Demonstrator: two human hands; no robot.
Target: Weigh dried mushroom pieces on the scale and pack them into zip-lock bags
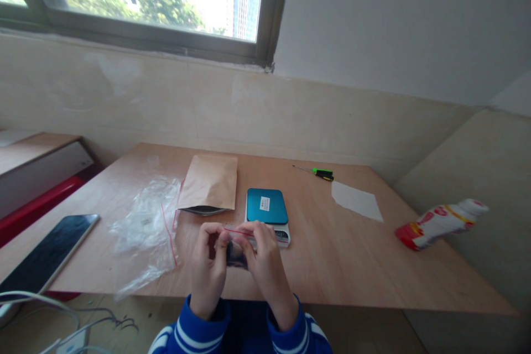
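Observation:
Between my two hands is a small clear zip bag [237, 255] with a red seal line along its top and something dark inside. My left hand [211, 263] pinches the bag's top left side between thumb and fingers. Its top right side is pinched by my right hand [265, 254]. Just beyond my hands sits a digital scale [274, 209] with a blue top and a white label; my right hand partly covers its front. A brown paper pouch [211, 182] lies behind my left hand, its dark mouth facing me. What the dark content is, I cannot make out.
Crumpled clear zip bags [145, 221] lie left of the pouch, with a smartphone [50, 251] farther left. A green-and-black screwdriver [322, 173] and a white paper sheet [357, 201] lie at the back right. A bottle [440, 225] stands near the right edge. White cables [62, 310] hang at lower left.

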